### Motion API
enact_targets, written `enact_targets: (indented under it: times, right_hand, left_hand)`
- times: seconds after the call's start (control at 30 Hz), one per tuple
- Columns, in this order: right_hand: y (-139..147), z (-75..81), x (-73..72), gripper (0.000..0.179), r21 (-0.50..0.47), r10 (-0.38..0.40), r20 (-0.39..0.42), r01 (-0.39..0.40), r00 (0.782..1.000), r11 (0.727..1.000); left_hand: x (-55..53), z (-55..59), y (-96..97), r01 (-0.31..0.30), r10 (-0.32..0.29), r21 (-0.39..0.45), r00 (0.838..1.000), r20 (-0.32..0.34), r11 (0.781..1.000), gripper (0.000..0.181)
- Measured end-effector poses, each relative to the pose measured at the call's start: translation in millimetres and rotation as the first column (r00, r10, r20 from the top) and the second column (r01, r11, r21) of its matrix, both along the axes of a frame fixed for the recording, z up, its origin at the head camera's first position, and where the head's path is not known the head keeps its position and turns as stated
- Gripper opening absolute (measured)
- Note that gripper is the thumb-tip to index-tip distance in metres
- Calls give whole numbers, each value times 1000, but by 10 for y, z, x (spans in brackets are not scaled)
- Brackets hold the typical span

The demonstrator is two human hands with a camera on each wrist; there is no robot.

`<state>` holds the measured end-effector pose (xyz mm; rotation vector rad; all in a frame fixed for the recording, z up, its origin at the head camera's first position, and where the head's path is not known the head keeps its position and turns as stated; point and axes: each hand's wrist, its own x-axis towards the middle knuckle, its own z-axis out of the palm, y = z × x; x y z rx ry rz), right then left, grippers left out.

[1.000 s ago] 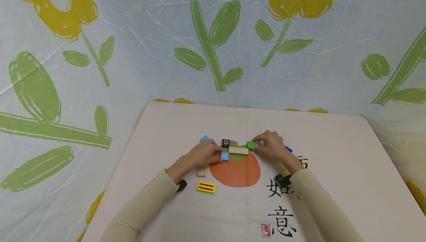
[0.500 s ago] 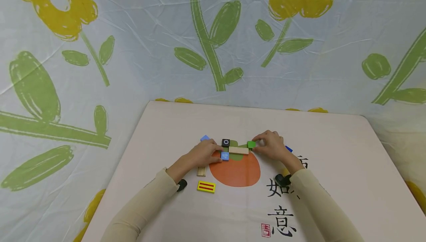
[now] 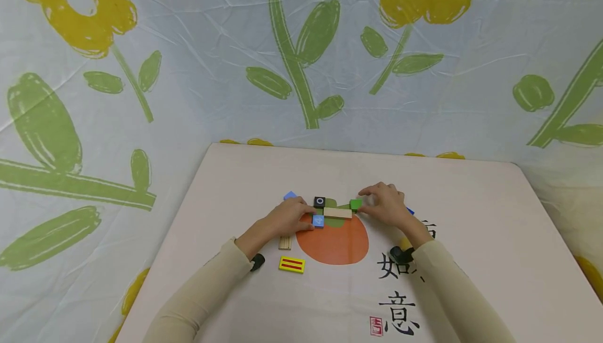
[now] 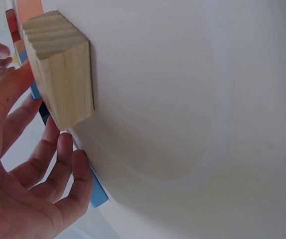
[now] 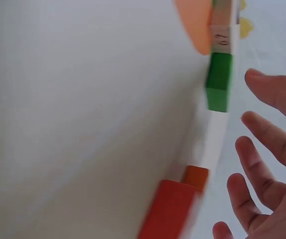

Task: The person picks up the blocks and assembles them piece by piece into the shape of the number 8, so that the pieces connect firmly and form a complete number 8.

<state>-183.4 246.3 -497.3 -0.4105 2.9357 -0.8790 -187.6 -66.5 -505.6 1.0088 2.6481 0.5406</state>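
My left hand [image 3: 287,216] pinches a small blue block [image 3: 318,221] marked 4 between thumb and forefinger. Right behind that block is a black block [image 3: 319,201] with a white ring. A long plain wooden block [image 3: 337,213] extends to their right, and a green block [image 3: 355,205] stands at its far right corner. Beside the green block, my right hand [image 3: 387,206] has its fingers spread and grips nothing. The right wrist view shows a gap between those fingertips and the green block [image 5: 219,82]. A wooden block [image 4: 65,74] fills the foreground in the left wrist view.
A yellow block [image 3: 292,265] with red stripes lies nearer me, and a light blue block [image 3: 290,196] behind my left hand. Red [image 5: 167,209] and orange blocks [image 5: 196,177] are below my right hand's view of the green one. A flowered cloth [image 3: 202,70] hangs behind the table.
My right hand's forefinger has lifted off the green block and the hand has opened slightly away from it. The left hand and the blocks have stayed put.
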Motion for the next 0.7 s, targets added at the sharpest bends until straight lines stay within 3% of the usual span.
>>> enact_targets:
  times: [0.27,0.5,0.7]
  right_hand:
    - [33,178,166,34,-99,-6,-75,-1,997,995]
    - [147,273,405,31,-187,-20,-131,-5,991,982]
    - [274,318,633,33,-191,-59,-151,29,987,981]
  left_hand:
    - [1,-5,7,-2,2,-5,1000,-4,1000,44]
    - [1,13,16,3,-3,-8,1000,0,1000,45]
    - [-3,16,4,4,-4,-3,1000,1,1000,44]
